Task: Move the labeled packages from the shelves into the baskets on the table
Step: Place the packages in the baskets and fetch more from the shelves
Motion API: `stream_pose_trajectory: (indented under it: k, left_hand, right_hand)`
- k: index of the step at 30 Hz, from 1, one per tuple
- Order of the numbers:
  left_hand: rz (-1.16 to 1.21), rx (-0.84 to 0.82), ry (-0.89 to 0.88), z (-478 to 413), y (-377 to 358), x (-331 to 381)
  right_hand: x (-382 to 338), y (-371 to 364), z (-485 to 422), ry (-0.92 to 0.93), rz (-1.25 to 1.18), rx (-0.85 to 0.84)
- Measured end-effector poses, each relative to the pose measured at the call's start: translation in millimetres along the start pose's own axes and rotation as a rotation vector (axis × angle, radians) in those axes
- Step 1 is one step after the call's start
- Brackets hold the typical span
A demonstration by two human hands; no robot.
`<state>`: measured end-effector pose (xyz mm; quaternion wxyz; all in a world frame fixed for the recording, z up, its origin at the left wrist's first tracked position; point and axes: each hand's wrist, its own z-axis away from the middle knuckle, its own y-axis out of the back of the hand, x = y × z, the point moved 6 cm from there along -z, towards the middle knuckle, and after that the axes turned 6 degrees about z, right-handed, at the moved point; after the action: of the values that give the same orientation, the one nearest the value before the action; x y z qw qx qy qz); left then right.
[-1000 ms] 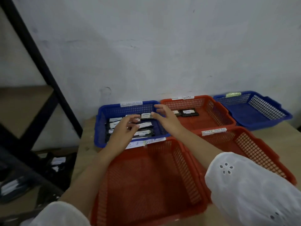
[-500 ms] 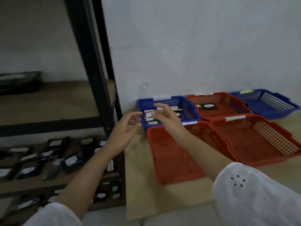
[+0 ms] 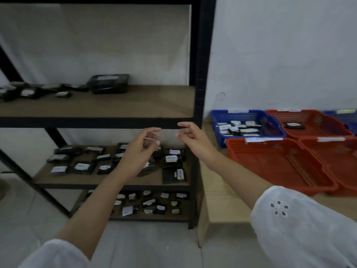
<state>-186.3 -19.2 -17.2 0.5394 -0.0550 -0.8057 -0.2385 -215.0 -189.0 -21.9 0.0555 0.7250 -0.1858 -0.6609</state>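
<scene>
1. Dim, flat indoor light; the white wall [image 3: 280, 55] reads bluish grey.
2. Shade deepens under each shelf board [image 3: 116, 102] — the bottom-shelf packages [image 3: 148, 203] show mostly as pale labels.
3. The left hand [image 3: 139, 151] and right hand [image 3: 193, 138] are softened by motion blur, fingertips smeared.
4. Wide-angle bending tilts the black upright [image 3: 201, 64]; the white sleeve [image 3: 301, 225] at the lower right edge looms large and out of focus.

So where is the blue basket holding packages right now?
The blue basket sits right of centre in the head view, on the table by the wall, beside the rack's black post, one red basket to its right, another in front.
</scene>
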Motion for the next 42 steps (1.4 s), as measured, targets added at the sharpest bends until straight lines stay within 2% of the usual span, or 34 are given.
stream_pose_trajectory:
  k: [6, 14, 32, 36, 40, 42]
  left_hand:
    - [-0.081, 0.087, -0.031, -10, 135, -26]
    - [-0.193, 0.150, -0.032, -37, 283, -69]
    - [-0.237, 0.306, 0.013, -122, 443, -176]
    - [-0.252, 0.271, 0.050, -155, 476, -200]
    - [-0.182, 0.216, 0.081, -180, 507, -223]
    - [-0.182, 0.182, 0.071, -188, 516, -231]
  right_hand:
    - [-60, -113, -70, 0.106, 0.044, -0.058]
    - [-119, -251, -145, 0.121, 0.006, -0.130]
    - [-133, -402, -327, 0.051, 0.156, -0.213]
    - [-131, -425, -365, 0.071, 0.345, -0.127]
    - [-121, -431, -398, 0.045, 0.786, 0.004]
    - [-115, -432, -408, -0.025, 0.933, 0.017]
